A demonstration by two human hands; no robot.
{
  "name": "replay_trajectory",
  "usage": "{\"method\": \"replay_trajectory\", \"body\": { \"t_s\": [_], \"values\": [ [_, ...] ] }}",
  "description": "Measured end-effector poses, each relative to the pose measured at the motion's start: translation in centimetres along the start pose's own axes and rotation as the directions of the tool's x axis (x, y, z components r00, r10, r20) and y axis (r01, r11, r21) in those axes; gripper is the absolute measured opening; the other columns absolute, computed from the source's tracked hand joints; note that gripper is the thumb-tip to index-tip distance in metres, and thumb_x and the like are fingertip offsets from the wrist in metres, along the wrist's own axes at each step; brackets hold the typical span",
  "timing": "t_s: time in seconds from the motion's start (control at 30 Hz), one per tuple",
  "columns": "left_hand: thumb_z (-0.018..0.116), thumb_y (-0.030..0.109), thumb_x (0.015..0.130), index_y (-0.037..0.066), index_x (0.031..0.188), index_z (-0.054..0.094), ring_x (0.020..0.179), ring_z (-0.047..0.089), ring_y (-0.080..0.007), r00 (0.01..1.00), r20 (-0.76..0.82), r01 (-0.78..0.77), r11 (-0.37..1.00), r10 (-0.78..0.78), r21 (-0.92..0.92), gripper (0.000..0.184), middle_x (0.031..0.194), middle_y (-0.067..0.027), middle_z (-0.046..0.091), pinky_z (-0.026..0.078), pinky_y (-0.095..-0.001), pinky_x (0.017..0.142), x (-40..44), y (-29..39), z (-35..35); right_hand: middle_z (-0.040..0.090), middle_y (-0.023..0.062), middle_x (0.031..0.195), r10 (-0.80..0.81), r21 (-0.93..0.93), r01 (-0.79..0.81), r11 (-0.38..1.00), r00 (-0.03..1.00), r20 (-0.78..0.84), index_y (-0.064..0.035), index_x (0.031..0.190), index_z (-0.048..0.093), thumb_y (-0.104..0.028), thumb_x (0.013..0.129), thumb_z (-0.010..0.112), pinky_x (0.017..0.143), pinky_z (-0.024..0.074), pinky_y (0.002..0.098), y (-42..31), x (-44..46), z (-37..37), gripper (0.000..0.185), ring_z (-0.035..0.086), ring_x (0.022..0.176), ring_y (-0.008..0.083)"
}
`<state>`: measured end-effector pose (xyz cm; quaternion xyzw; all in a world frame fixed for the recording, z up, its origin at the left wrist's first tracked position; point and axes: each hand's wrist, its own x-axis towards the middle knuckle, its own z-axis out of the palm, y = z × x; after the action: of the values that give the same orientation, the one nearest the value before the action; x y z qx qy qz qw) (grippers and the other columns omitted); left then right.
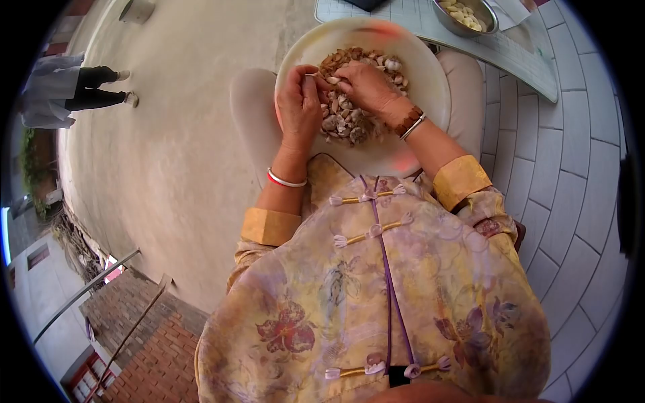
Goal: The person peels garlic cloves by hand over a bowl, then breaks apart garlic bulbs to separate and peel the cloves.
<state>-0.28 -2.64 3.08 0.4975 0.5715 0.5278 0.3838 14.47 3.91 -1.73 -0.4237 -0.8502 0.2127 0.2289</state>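
Head view: over garlic (344, 121) on the round tray (430, 87), the right hand (368, 86) pinches a garlic clove (333, 80), best gripped lightly; the left hand (299, 107) curls beside it, contents indeterminable.

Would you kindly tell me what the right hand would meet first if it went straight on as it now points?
The right hand would probably meet the fingers of the left hand, just ahead over the plate, though depth is unclear and it might pass above them.
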Motion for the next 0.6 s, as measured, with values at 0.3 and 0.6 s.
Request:
{"method": "replay_trajectory", "body": {
  "t_s": [0.3, 0.6],
  "values": [
    [0.066, 0.010, 0.084, -0.002, 0.099, 0.063, 0.067, 0.061, -0.0123, 0.982, 0.148, -0.137, 0.979, 0.114, 0.151, 0.020, 0.077, -0.0087, 0.066, 0.049, -0.0259, 0.061, -0.3, -0.8, 0.8, 0.065, 0.0110, 0.076, 0.131, 0.605, -0.115, 0.788, 0.991, 0.017, 0.0003, 0.098, 0.064, -0.013, 0.084, 0.061, 0.066, 0.0490, 0.0281, -2.6, -2.8, -4.1, 0.020, 0.060, 0.067, 0.0152],
    [0.063, 0.008, 0.087, -0.002, 0.095, 0.066, 0.066, 0.058, -0.0052, 0.964, 0.095, -0.263, 0.935, 0.247, 0.237, 0.013, 0.075, -0.0011, 0.066, 0.047, -0.0190, 0.058, -1.6, 2.0, 1.2, 0.063, -0.0004, 0.088, 0.232, 0.964, -0.252, -0.081, 0.936, 0.264, -0.0020, 0.103, 0.061, -0.014, 0.092, 0.057, 0.067, 0.0522, 0.0217, -2.9, -4.1, -3.6, 0.017, 0.058, 0.072, 0.0059]
  ]
}}
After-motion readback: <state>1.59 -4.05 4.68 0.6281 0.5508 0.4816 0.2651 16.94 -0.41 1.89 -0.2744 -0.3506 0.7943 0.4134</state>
